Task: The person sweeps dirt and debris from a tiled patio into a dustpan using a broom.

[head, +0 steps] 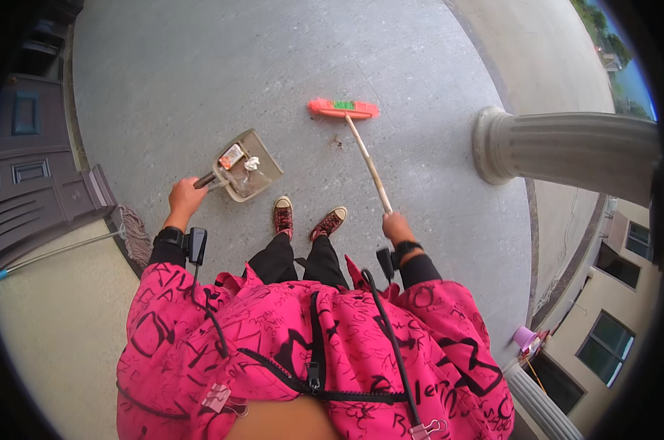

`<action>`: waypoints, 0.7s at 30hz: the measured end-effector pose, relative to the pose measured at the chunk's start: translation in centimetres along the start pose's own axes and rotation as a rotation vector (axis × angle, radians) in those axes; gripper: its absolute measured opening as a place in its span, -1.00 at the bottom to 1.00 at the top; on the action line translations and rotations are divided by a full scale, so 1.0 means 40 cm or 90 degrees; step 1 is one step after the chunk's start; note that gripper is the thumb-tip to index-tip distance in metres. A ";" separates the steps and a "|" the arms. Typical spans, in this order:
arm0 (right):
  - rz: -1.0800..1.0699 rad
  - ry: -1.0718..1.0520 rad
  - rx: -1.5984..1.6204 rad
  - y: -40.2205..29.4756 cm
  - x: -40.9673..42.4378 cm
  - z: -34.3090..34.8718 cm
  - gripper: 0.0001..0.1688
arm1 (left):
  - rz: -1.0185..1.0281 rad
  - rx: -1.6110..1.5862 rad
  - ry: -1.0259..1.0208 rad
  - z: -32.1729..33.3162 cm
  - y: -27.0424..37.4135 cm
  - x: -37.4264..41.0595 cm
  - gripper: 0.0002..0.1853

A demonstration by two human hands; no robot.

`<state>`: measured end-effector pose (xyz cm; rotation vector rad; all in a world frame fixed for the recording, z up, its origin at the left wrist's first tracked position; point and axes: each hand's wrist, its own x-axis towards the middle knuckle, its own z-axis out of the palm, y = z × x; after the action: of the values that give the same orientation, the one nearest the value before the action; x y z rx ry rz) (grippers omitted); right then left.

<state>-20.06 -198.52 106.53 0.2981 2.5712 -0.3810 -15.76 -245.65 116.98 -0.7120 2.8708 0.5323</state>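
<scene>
My left hand (pixel 186 196) grips the dark handle of a beige dustpan (pixel 263 159). Inside the pan lie a small orange-and-white packet (pixel 231 157), a crumpled white tissue (pixel 251 163) and some dusty debris. In my right hand (pixel 398 227) is the pale stick of a push broom (pixel 369 159), held near its visible upper end. The broom's head (pixel 344 108), with red and green bristles, rests on the floor ahead, to the right of the dustpan. A small clump of dirt (pixel 338 141) lies on the floor just on my side of the broom head.
Grey speckled floor (pixel 200 71) spreads around my sneakers (pixel 328 223). A fluted column (pixel 563 146) stands at right. A string mop (pixel 135 234) leans by the wall at left, near a dark panelled door (pixel 29 148). A purple bucket (pixel 524 338) sits farther off at lower right.
</scene>
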 end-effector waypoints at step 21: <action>0.044 0.058 -0.005 -0.130 -0.277 -0.015 -0.66 | 0.127 0.074 -0.118 0.050 0.029 0.142 -0.83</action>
<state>-12.47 -204.70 113.92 0.4081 2.6423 -0.3393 -21.21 -246.40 114.28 -0.3408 2.7844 0.4247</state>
